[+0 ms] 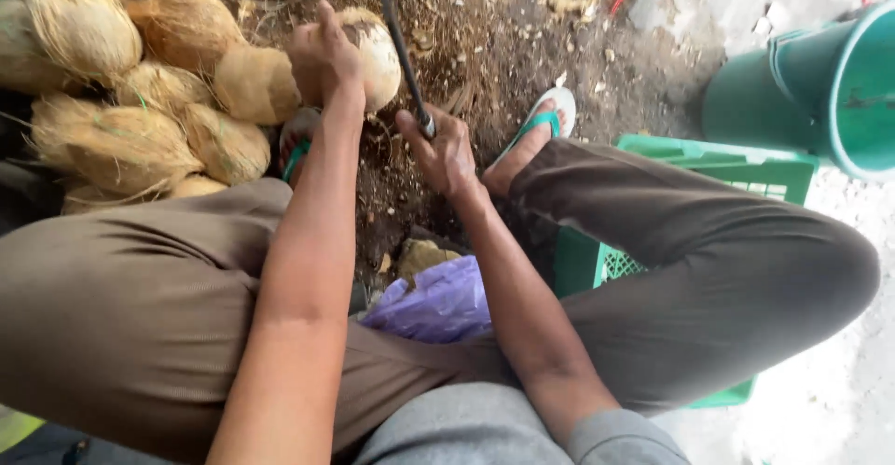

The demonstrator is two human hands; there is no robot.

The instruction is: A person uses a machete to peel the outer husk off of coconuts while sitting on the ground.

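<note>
Gripping a husked coconut (373,50) from above, the left hand (322,59) pins it on the dirt ground (485,45) between the person's feet. Right hand (443,152) is wrapped tight round the handle of a dark blade (401,50), which leans against the coconut's right side. Pile of hairy coconuts (140,92) sits just left, green bucket (820,92) far right.

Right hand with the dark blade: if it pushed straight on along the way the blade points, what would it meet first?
Most likely the pale coconut that the left hand steadies; the blade held by the right hand already lies beside it, though depth is unclear.
</note>
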